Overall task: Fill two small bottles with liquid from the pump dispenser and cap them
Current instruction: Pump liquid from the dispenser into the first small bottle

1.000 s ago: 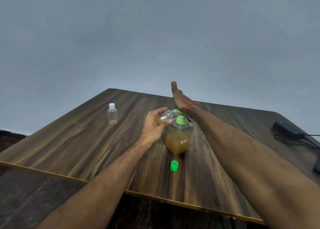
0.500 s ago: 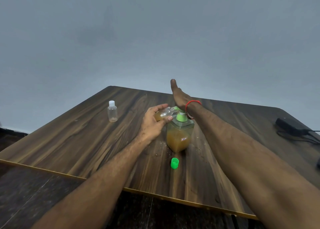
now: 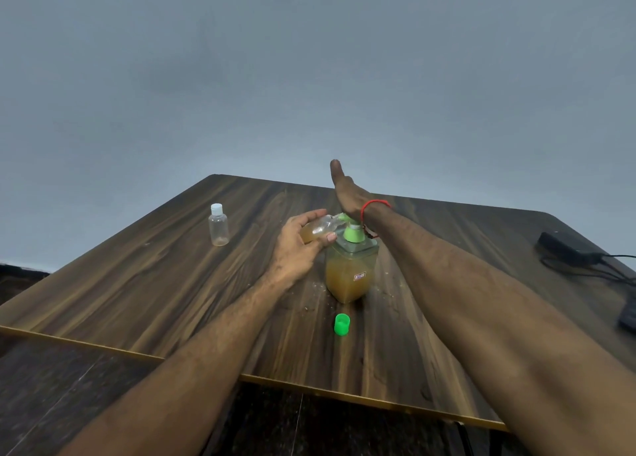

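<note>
Both hands are up at the dispenser, right in the middle of the dark wood-grain tabletop [image 3: 144,283]. Left hand [image 3: 296,249] has its fingers and thumb curled round a small clear plastic bottle [image 3: 318,230], tipped over on its side with amber liquid pooled in the lower end, its mouth pointed toward the green spout of the pump. Right hand [image 3: 347,194] lies flat over the top of the pump head, fingers straight and stretched away toward the far edge, the heel of the palm pressing down on the green pump; a red thread band [image 3: 373,206] circles that wrist. Under it stands the square clear pump dispenser with green collar [image 3: 351,269], roughly two-thirds full of cloudy amber liquid, a small sticker on its front face. Just in front of the dispenser, toward the near edge, a loose green screw cap [image 3: 342,324] sits on the wood, apart from everything. Over toward the left edge, well away from the hands, a second small clear bottle with a white cap [image 3: 218,225] stands upright; it looks empty. Out by the right edge lies a black power adapter with its cable [image 3: 568,252] trailing off the side.
</note>
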